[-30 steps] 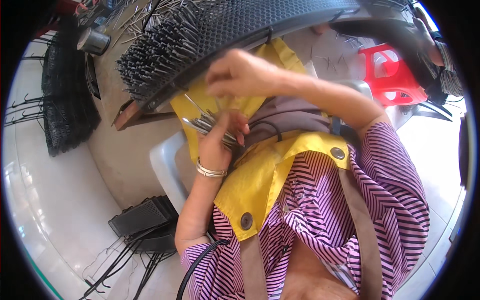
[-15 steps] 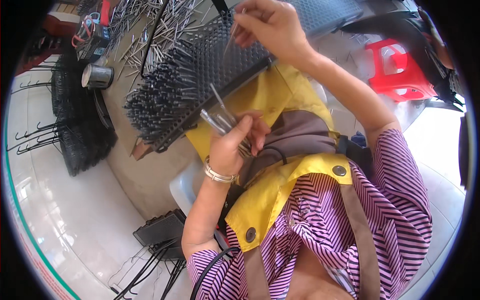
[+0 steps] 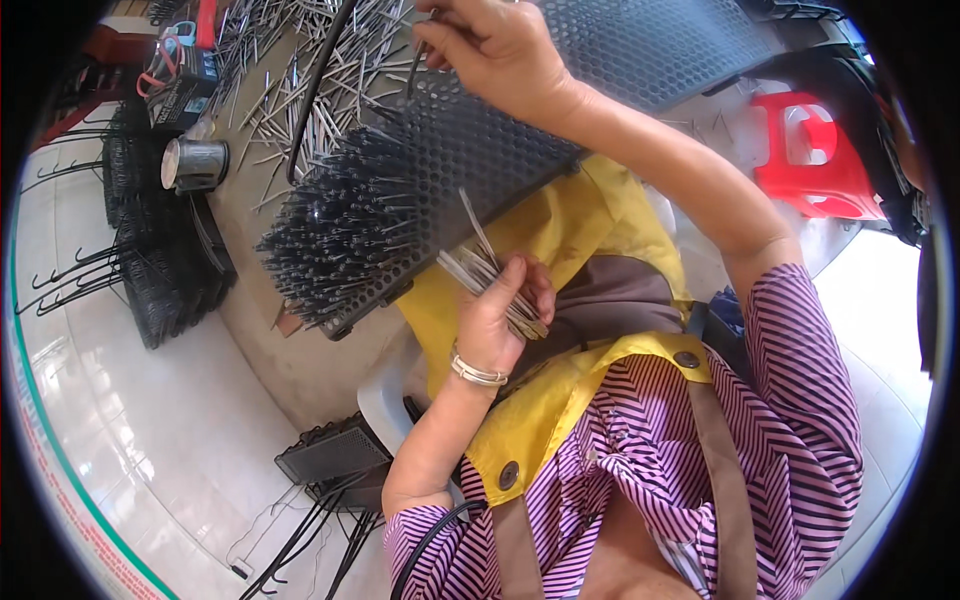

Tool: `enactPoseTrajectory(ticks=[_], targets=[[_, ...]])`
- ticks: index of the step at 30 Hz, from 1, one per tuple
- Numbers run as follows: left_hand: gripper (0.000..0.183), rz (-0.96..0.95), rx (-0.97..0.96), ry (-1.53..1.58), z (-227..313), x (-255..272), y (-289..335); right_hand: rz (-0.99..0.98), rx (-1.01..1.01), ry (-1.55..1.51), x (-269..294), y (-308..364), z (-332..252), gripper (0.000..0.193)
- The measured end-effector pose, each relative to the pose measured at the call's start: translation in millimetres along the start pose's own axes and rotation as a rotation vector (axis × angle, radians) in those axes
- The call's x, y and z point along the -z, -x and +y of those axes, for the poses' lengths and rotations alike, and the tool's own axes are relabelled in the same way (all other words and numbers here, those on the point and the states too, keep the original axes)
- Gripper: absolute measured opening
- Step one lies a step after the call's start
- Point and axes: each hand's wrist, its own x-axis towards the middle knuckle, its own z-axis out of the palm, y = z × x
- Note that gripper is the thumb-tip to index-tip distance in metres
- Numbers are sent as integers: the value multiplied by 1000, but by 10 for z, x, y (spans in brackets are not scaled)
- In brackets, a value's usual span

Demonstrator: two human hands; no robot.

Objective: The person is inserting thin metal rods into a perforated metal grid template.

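My left hand (image 3: 497, 312) is closed around a bundle of thin silvery metal rods (image 3: 487, 268), held in front of the yellow apron (image 3: 570, 215). Above the perforated black tray (image 3: 470, 140), my right hand (image 3: 510, 65) pinches one thin rod (image 3: 413, 72), which hangs down from the fingertips; whether its lower end touches a hole cannot be made out. Dark rods (image 3: 340, 205) stand upright, close together, in the holes of the tray's left part. The tray's holes show bare nearer to my right hand.
Loose metal rods (image 3: 310, 110) lie heaped on the table beyond the tray. A dark cable (image 3: 318, 85) hangs over them. At left are a metal can (image 3: 195, 163), a box (image 3: 187, 90) with scissors, and black hooked racks (image 3: 160, 250). A red stool (image 3: 815, 160) stands at right.
The tray and both hands sit differently in the picture as the view shifts. My right hand has moved left over the tray, with a rod still pinched. My left hand keeps its bundle.
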Motion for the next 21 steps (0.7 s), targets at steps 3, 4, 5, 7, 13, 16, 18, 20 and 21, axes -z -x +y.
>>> enactPoseTrajectory(ticks=[3, 4, 5, 7, 13, 16, 18, 20, 21], targets=[[18, 2, -17, 0, -49, 29, 38, -19, 133, 109, -92, 35, 21, 9], [18, 82, 7, -28, -47, -20, 56, -40, 156, 139, -100, 52, 21, 8], [18, 83, 8, -26, -46, -24, 65, -43, 154, 139, -101, 51, 32, 8], [18, 104, 30, -60, -39, -7, 92, -150, 306, 198, -106, 35, 39, 12], [25, 183, -84, -159, 26, -94, 92, -582, 339, 510, -147, 161, -3, 28], [30, 166, -139, -130, 48, -142, 63, -556, 295, 522, 30, 136, -69, 24], [23, 181, -146, -64, 55, -183, 30, -401, 236, 562, 249, 78, -13, 18], [18, 212, -169, 4, 88, -145, 45, -172, 499, 613, 690, -73, -9, 17], [18, 170, -171, 16, 78, -117, 22, -142, 294, 672, 929, -20, 112, 19]])
